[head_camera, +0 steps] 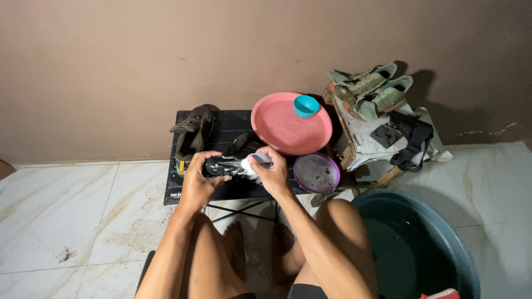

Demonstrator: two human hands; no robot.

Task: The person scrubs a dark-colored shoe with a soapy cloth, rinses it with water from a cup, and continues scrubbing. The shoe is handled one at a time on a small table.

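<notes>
The left hand (197, 180) grips a dark sandal (224, 165) — wet and covered with white foam — while the right hand (271, 171) closes on a pale brush (259, 159) against it.

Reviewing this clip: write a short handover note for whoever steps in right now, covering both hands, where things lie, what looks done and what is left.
Left hand: grips the dark sandal, which is partly covered in white foam, over the black folding table.
Right hand: presses a small white brush or sponge against the sandal; which one is unclear.
Nearby: brown sandal on the table, pink basin with a teal cup, purple bowl, green shoes on a stool, dark tub at right.
Done: the sandal is lathered.
Left: foam not yet rinsed off; the brown sandal shows no foam.
</notes>
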